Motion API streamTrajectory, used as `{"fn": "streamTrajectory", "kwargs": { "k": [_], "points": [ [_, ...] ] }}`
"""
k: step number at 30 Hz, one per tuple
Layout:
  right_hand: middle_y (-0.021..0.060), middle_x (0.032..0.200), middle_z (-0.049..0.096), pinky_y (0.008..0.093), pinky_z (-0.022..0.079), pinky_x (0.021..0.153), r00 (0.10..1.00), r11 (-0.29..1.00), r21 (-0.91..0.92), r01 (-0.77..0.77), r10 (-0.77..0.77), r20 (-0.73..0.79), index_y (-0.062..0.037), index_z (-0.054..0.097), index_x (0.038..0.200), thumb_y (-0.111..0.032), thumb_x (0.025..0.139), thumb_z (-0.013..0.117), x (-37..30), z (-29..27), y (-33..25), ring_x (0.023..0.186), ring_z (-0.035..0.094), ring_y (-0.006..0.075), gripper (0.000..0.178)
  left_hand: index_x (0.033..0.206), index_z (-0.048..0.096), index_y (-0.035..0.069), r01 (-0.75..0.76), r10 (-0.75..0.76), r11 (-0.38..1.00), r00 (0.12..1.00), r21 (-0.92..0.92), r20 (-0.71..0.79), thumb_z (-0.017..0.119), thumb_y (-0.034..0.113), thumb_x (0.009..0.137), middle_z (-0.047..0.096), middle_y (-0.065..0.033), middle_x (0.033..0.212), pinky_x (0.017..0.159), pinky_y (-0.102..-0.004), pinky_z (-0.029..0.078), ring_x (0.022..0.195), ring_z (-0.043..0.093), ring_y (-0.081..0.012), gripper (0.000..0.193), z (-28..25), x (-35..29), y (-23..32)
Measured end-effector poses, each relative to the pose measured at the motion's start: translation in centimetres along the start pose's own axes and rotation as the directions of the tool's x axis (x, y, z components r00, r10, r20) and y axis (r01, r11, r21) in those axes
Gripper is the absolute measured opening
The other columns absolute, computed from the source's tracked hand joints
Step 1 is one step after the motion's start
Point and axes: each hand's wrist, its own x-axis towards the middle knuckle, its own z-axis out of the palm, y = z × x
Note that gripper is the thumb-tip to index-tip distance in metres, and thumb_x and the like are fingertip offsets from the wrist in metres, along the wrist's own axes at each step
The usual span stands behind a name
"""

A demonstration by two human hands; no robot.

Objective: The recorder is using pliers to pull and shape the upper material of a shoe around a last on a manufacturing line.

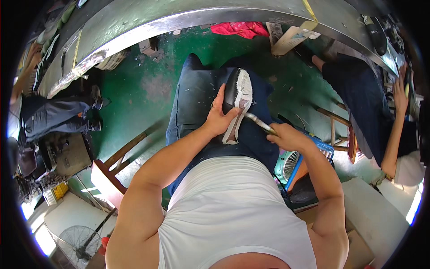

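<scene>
A black shoe upper (231, 92) lies across my lap with its underside turned up and its toe pointing away from me. A pale, jagged-edged strip runs around that underside (243, 87). My left hand (218, 119) is closed around the shoe's left side, thumb over the underside and fingers along the black wall. In my right hand (289, 137) is a slim metal hand tool (257, 120) with a light handle, its tip against the shoe's right edge near the middle. The exact kind of tool is not clear.
A long metal workbench (179, 20) curves across the far side. A green fan (287, 165) stands by my right leg. Wooden stools (114, 168) stand on both sides. Co-workers sit at left (58, 112) and right (367, 98). A red cloth (239, 29) lies under the bench.
</scene>
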Motion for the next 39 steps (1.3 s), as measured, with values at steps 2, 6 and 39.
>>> {"fn": "streamTrajectory", "kwargs": {
  "k": [2, 6, 39],
  "points": [
    [0.0183, 0.082, 0.067, 0.0428, 0.052, 0.068, 0.989, 0.975, 0.166, -0.148, 0.144, 0.035, 0.0014, 0.058, 0.104, -0.025, 0.098, 0.059, -0.2, -0.3, -1.9, 0.073, 0.068, 0.0343, 0.027, 0.160, 0.006, 0.012, -0.007, 0.007, 1.000, 0.998, -0.014, -0.056, 0.063, -0.001, 0.090, 0.032, -0.0152, 0.155, 0.115, -0.0314, 0.029, 0.139, 0.035, -0.0221, 0.091, 0.2, -0.2, 0.4],
    [0.0239, 0.080, 0.066, 0.0486, 0.051, 0.071, 0.823, 0.967, 0.069, 0.246, -0.171, -0.541, 0.0022, 0.057, 0.102, -0.031, 0.101, 0.052, 2.8, 2.3, -2.5, 0.077, 0.065, 0.0427, 0.034, 0.158, 0.007, 0.008, 0.015, 0.003, 0.973, 0.997, 0.232, -0.075, 0.071, 0.023, 0.087, 0.037, -0.0272, 0.146, 0.115, -0.0395, 0.031, 0.137, 0.039, -0.0368, 0.097, 0.6, -1.0, 3.3],
    [0.0258, 0.113, 0.064, 0.0454, 0.052, 0.088, -0.010, 0.588, -0.776, -0.229, -0.798, -0.602, 0.0018, 0.061, 0.116, -0.034, 0.093, 0.066, 6.8, -25.1, -12.3, 0.099, 0.064, 0.0412, 0.043, 0.142, 0.048, 0.006, 0.120, -0.019, 0.592, 0.991, -0.797, 0.136, 0.037, 0.067, 0.098, 0.062, -0.0160, 0.129, 0.100, -0.0437, 0.050, 0.114, 0.063, -0.0276, 0.077, -8.4, 2.9, 19.6]
  ]
}}
